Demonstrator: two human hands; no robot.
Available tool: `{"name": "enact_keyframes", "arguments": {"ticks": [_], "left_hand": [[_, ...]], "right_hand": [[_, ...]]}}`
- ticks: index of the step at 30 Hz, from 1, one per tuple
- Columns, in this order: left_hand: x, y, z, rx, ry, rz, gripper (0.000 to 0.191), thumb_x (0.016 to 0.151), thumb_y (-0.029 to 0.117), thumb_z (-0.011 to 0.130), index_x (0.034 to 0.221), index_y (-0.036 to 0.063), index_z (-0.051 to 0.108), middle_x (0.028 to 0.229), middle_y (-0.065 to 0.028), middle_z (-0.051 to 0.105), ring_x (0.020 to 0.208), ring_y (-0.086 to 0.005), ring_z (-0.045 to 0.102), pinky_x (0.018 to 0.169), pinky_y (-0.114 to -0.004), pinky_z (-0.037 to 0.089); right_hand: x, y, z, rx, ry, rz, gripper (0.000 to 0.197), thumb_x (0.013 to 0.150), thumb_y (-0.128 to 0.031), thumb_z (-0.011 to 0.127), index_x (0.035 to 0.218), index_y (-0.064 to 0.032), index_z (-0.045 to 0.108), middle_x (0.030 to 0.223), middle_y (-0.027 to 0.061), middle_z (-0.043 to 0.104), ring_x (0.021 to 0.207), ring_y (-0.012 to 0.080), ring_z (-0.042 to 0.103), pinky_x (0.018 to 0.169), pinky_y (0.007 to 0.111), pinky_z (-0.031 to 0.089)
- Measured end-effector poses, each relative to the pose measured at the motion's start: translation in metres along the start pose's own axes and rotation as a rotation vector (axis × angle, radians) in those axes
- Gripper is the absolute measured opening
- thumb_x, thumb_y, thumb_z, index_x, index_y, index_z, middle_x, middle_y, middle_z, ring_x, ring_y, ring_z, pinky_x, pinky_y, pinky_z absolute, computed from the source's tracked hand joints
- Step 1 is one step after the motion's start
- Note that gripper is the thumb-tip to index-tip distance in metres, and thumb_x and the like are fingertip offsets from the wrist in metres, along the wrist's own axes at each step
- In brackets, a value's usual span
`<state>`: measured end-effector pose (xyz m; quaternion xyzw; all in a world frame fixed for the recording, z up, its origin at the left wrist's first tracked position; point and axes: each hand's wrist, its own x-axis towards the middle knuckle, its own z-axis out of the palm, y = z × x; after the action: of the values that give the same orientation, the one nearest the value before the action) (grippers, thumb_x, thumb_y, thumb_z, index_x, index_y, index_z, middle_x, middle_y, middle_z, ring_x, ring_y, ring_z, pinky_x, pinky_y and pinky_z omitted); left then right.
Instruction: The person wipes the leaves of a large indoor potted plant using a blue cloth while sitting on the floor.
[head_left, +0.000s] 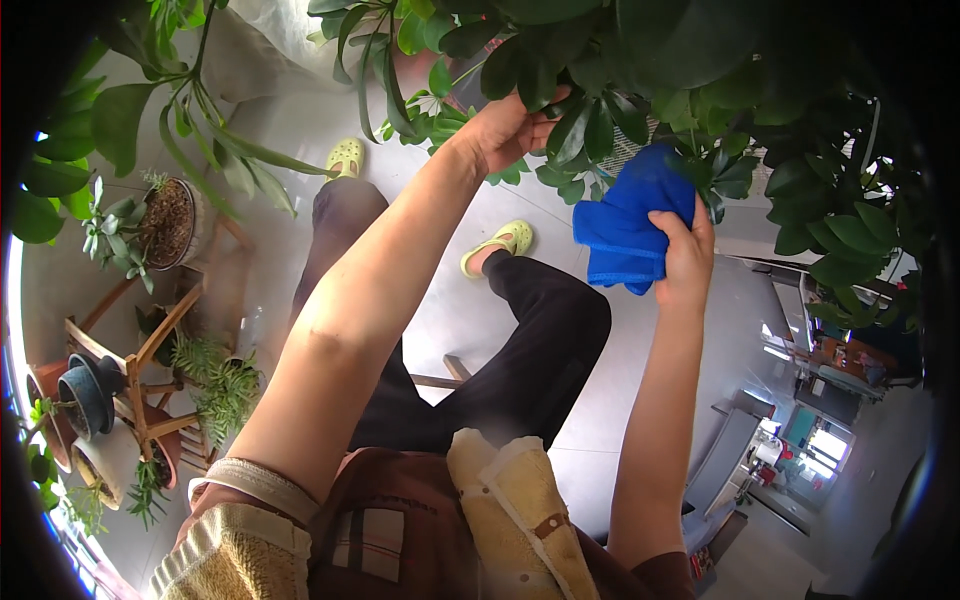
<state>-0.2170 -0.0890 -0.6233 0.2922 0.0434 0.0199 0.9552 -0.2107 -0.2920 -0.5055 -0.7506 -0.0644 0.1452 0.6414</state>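
A leafy green potted plant with glossy oval leaves (574, 135) hangs over the top of the view. My left hand (517, 131) reaches up among its lower leaves; its fingertips are partly hidden by foliage, and whether they hold a leaf cannot be told. In my right hand (684, 251) is a bunched blue cloth (637, 217), gripped between thumb and fingers. The cloth's upper part touches or lies close against the leaves.
On the left, a wooden plant stand (135, 375) bears several pots, among them a blue pot (84, 397). A round pot of soil (171, 225) stands above it. My feet in light green clogs (514, 238) rest on grey floor tiles. Furniture stands far right.
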Motion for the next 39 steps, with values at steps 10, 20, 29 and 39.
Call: {"name": "enact_keyframes", "arguments": {"ticks": [10,20,29,39], "left_hand": [[-0.018,0.001,0.036,-0.373,-0.059,0.043,0.028,0.088,0.029,0.044,0.102,0.0069,0.052,0.094,-0.0072,0.059,0.08,-0.0175,0.059,0.073,-0.028,0.048],[-0.037,0.005,0.012,0.032,0.33,0.103,0.035,0.086,0.024,0.046,0.112,0.002,0.045,0.111,-0.0109,0.052,0.099,-0.0205,0.051,0.087,-0.031,0.04],[-0.076,0.008,0.082,1.144,0.197,0.718,0.018,0.078,0.0,0.047,0.093,0.0024,0.057,0.09,-0.013,0.059,0.083,-0.0277,0.058,0.073,-0.033,0.046],[-0.011,0.081,0.019,2.046,0.46,1.06,0.029,0.086,0.017,0.043,0.113,0.0094,0.052,0.088,-0.0173,0.06,0.081,-0.029,0.059,0.073,-0.031,0.046]], "right_hand": [[0.019,0.007,0.079,-1.191,-0.007,-0.719,0.042,0.067,-0.001,0.045,0.108,-0.0062,0.054,0.118,0.0106,0.049,0.106,0.031,0.046,0.091,0.035,0.036],[-0.015,0.021,0.058,-0.619,-0.287,0.11,0.04,0.066,0.001,0.049,0.105,-0.0019,0.054,0.096,0.0096,0.057,0.083,0.0143,0.053,0.077,0.026,0.042],[-0.005,0.023,0.035,0.256,0.07,0.013,0.043,0.069,0.005,0.05,0.111,-0.0019,0.051,0.099,0.0067,0.058,0.087,0.0157,0.056,0.079,0.027,0.044],[0.0,0.004,0.017,0.33,0.14,-0.041,0.041,0.071,0.004,0.049,0.111,-0.0038,0.052,0.097,0.0056,0.059,0.085,0.0153,0.056,0.077,0.028,0.046]]}}
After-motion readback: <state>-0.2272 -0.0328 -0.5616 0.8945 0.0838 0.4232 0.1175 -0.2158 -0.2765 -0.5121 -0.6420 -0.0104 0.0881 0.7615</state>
